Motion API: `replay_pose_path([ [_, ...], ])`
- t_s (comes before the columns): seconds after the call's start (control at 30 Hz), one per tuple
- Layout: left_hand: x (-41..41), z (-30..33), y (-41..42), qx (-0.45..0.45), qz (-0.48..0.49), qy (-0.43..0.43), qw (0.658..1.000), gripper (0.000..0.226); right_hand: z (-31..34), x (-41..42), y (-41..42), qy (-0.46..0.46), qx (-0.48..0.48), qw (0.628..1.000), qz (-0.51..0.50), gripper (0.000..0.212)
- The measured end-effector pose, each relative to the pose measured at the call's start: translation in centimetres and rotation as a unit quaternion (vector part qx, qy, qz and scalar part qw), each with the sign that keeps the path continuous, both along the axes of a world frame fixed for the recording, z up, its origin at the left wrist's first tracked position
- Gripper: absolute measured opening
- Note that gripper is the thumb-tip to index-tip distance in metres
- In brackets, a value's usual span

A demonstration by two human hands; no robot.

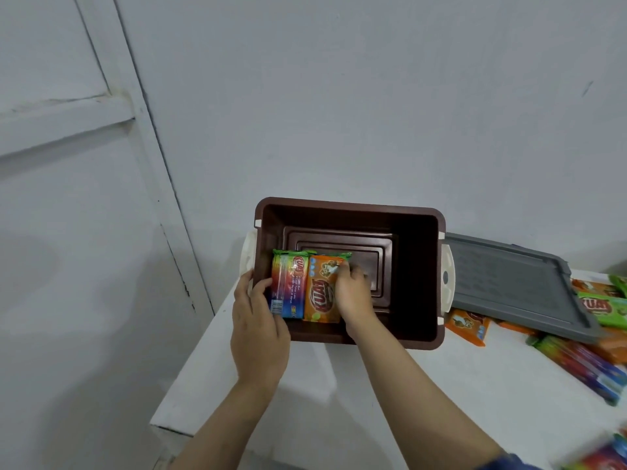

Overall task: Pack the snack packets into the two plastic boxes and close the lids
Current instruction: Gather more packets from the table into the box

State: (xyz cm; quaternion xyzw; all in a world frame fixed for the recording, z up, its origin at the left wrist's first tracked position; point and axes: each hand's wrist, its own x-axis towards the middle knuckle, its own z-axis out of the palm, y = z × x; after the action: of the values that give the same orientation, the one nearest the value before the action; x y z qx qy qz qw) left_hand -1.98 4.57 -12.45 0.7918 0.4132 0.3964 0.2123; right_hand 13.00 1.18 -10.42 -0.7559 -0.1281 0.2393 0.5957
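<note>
An open brown plastic box point(424, 266) stands on the white table, with white latch handles at both ends. Inside its left part stand a rainbow-coloured snack packet point(288, 286) and an orange snack packet point(320, 293), side by side. My left hand point(258, 320) reaches over the box's left front corner, and its fingers hold the rainbow packet's left edge. My right hand point(353, 293) is inside the box, fingers curled over the orange packet's right edge. A grey lid point(509, 283) lies flat to the right of the box.
More snack packets, orange point(470, 325), green point(602, 308) and rainbow point(583, 364), lie scattered on the white table point(339, 385) at the right, some under the grey lid. A white wall rises behind the box. The table's left edge drops off beside my left hand.
</note>
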Motion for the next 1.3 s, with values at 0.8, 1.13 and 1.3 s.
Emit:
replay_pose_path([
  [0.8,0.8,2.7,1.6,-0.071,-0.029,-0.066,0.995,0.015,2.5,-0.9,-9.3,-0.579,-0.284,0.756,0.109,0.051],
  [1.13,1.1,2.2,-5.1,-0.036,-0.015,-0.039,0.998,0.021,3.0,-1.6,-16.0,-0.568,-0.324,0.755,0.056,0.022],
  [1.3,1.6,1.7,-8.3,-0.042,-0.042,-0.027,0.998,0.025,2.7,-1.4,-19.5,-0.514,-0.297,0.804,0.017,0.045],
])
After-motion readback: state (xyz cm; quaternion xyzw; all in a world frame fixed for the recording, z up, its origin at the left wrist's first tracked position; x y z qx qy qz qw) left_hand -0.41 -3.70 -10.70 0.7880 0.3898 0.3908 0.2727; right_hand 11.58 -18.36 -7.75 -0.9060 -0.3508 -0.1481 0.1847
